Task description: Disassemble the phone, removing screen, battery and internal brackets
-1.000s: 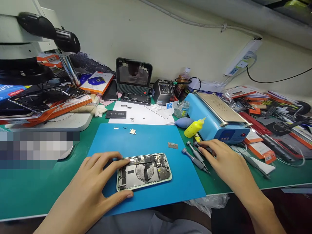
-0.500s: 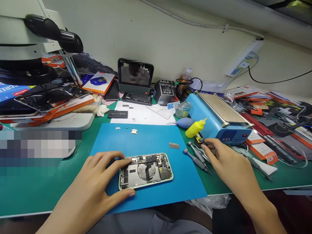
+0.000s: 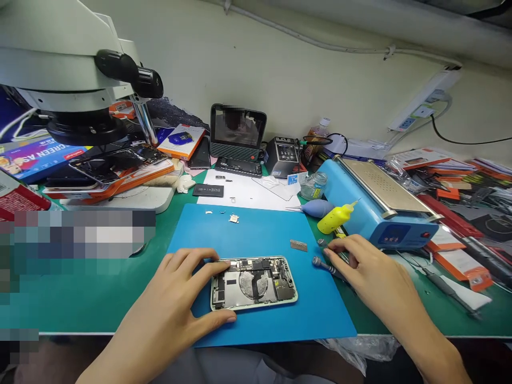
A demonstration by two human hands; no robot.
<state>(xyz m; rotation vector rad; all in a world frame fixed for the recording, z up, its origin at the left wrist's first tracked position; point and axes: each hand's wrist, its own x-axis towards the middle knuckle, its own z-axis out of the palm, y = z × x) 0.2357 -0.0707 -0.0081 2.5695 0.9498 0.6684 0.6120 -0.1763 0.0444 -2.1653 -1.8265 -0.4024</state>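
Since the frame half a second ago, the head view has swung left, and the right hand [image 3: 368,264] has shifted from beside the yellow bottle [image 3: 335,219] to the heads of two screwdrivers [image 3: 322,243] nearer the mat [image 3: 260,234]. More of a red box [image 3: 22,198] now shows at the left edge. The left hand [image 3: 176,290] has kept its place on the phone [image 3: 228,296].

In the head view, the phone lies flat on the mat, toward its near edge, its insides bare. The left hand grasps its left end, thumb along the near edge and index finger on the far edge. The right hand's thumb and index finger are nearly together at the head of the farther screwdriver, the other fingers curled; I cannot tell whether they grip it.

A small metal plate [image 3: 298,245] lies on the mat beyond the phone's right end, and a pale metal part [image 3: 234,218] near the mat's far edge. Past that, a black battery [image 3: 208,190] rests partly on white paper [image 3: 272,200]. A blue blower [image 3: 318,208] sits just beside the yellow bottle, with a blue machine [image 3: 352,200] to their right
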